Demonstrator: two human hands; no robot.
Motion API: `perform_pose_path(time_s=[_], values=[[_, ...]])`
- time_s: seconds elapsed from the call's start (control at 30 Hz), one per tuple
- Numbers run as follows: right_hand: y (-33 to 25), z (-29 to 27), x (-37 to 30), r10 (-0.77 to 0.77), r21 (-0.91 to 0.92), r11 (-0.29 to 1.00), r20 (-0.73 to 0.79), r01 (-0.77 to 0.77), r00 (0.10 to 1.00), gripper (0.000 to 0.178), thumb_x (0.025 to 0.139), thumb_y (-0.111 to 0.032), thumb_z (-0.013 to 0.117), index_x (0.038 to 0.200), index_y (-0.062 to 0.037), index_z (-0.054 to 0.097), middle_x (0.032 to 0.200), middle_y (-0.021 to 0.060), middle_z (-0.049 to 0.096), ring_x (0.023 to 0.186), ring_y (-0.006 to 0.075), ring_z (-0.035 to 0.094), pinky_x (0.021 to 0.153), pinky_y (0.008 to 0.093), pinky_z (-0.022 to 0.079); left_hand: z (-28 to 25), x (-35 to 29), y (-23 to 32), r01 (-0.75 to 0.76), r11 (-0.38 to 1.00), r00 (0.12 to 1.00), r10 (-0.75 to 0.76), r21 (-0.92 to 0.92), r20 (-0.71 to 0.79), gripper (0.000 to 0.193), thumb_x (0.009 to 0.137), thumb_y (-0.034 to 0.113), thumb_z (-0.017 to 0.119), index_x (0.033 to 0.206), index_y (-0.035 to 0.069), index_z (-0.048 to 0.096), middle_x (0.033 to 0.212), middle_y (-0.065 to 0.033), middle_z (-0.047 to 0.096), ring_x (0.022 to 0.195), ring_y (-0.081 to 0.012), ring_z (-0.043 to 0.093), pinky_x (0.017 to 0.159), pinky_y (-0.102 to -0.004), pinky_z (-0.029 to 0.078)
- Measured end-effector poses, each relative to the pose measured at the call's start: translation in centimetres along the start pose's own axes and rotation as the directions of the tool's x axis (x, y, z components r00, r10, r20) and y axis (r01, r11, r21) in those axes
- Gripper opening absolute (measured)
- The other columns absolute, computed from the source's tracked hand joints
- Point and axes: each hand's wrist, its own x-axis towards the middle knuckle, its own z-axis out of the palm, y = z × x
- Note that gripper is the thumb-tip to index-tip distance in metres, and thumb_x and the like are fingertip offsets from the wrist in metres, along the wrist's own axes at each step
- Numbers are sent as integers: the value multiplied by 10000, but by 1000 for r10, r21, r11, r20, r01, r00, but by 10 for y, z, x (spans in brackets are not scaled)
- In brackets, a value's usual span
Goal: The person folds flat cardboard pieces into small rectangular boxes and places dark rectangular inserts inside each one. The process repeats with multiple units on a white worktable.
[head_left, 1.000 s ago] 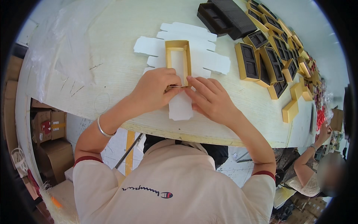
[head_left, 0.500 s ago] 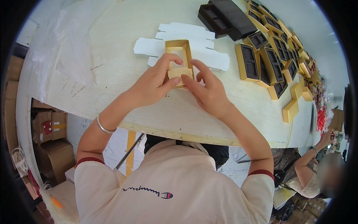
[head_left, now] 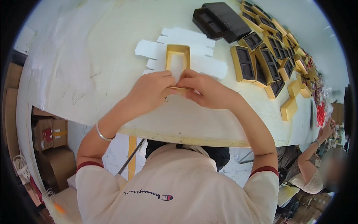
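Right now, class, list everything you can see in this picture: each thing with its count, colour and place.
gold box frame: one, gold, on the white card, near end under both hands
white card blank: one, white, flat on the table beyond the hands
black trays: a stack, black, far side of the table
gold boxes with dark inserts: many, gold and black, along the table's right side
table: one, pale, scuffed top
cardboard cartons: several, brown, on the floor at left
co-worker's arm: one, lower right
bracelet: one, silver, left wrist
left hand: pinching the frame's near end
right hand: pinching the frame's near end
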Motion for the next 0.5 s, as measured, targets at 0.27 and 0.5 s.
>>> perform_pose_path(time_s=[0.27,0.5], values=[[78,-93,16,-317,-643,710,-656,-287,685,171,827,-170,672,880,-7,665,934,94,627,864,237,594,735,337,475,-37,-7,-6,-134,958,991,130,253,32,392,623,274,832,851,55,601,1301,-155,501,1204,-384,446,1022,-425,356],[95,-97,39,-156,-816,483,-436,-316,886,116,766,-174,700,750,-65,665,819,50,611,874,255,554,747,388,428,-24,-20,-10,126,983,983,-106,130,-153,629,680,241,812,1205,74,509,1272,-140,514,1167,-331,487,1005,-403,378]])
